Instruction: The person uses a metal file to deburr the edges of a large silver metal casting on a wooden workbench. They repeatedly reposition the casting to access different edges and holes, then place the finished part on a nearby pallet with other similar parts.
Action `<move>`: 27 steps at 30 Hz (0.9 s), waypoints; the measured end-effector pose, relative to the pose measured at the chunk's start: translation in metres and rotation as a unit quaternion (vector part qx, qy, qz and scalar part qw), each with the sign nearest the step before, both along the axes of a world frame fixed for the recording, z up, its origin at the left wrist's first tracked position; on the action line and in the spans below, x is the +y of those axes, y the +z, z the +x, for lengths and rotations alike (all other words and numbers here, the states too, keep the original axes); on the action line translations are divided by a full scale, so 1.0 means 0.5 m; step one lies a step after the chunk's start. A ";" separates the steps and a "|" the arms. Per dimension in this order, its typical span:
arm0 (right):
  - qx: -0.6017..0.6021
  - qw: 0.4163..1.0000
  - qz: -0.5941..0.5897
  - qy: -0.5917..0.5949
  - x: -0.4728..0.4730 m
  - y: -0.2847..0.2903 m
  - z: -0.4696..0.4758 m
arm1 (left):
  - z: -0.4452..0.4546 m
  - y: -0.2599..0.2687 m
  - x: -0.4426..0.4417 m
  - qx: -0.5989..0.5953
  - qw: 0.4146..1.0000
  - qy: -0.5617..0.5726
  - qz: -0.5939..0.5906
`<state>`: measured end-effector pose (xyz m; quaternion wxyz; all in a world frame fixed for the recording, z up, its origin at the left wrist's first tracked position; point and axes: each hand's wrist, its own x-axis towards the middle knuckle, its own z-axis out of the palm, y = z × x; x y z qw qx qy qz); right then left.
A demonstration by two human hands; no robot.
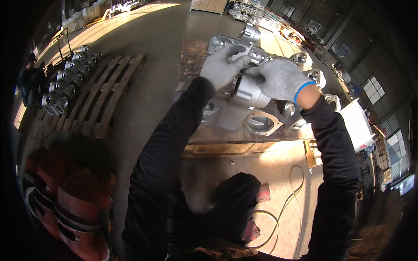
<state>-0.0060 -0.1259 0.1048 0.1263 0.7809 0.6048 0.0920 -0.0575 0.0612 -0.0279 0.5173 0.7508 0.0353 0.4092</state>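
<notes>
My left hand (222, 65), in a pale knit glove, is at a grey metal casting with a round collar (249, 33) on the wooden bench; whether its fingers grip it is unclear. Beside it my right hand (277, 78), in a similar glove with a blue cuff edge, is bent over a larger cylindrical metal housing (249, 93). Its fingertips are partly hidden near the left hand, and what they touch cannot be told. In front lies a square flange with a large round opening (261, 122). More castings (301, 58) stand behind and to the right.
The bench's dark wooden edge (228, 137) faces me. A cable (278, 222) loops on the floor at my feet. To the left are a wooden pallet (106, 88), rows of castings (65, 78), red metal housings (81, 189) and a person (31, 81). A white box (356, 124) stands at the right.
</notes>
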 end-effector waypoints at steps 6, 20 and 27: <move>-0.088 0.995 0.004 -0.042 -0.054 -0.033 -0.015 | 0.038 0.029 0.029 0.088 0.989 -0.112 0.032; -0.106 0.987 0.109 0.056 -0.079 -0.055 0.007 | -0.002 -0.039 0.154 -0.015 0.991 0.129 0.008; -0.178 0.983 0.033 -0.032 -0.046 -0.018 -0.021 | -0.136 -0.189 0.139 0.373 0.821 0.191 0.386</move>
